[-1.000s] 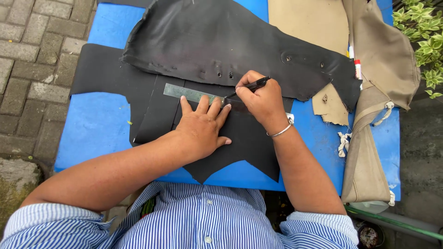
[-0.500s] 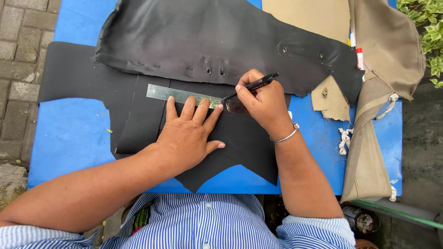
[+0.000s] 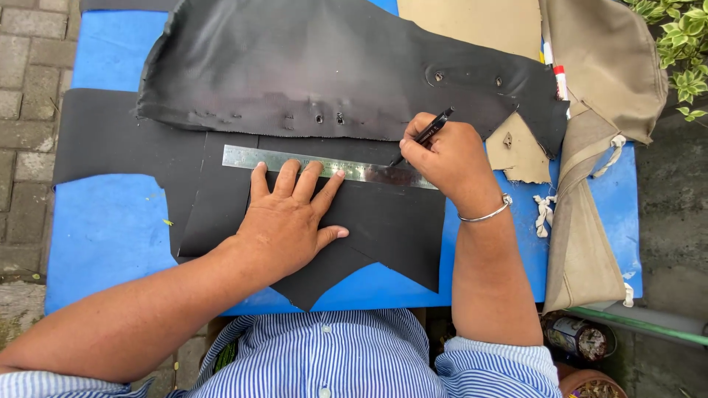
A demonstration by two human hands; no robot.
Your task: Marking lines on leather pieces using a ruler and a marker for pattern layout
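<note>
Head view: left hand (image 3: 284,221) presses flat, fingers spread, on a steel ruler (image 3: 324,166) over black material (image 3: 221,214) on a blue table (image 3: 103,236), while right hand (image 3: 446,158), clamped on a black pen (image 3: 424,135), marks near the ruler's right end, no finished line visible.

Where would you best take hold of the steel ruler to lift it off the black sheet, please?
Probably at the bare left end of the steel ruler, coming from the left: it lies flat, the left hand presses its middle and the right hand covers its right end.

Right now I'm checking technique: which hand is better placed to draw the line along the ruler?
Right hand: it holds the black pen at the steel ruler's edge; left hand pins the ruler.
</note>
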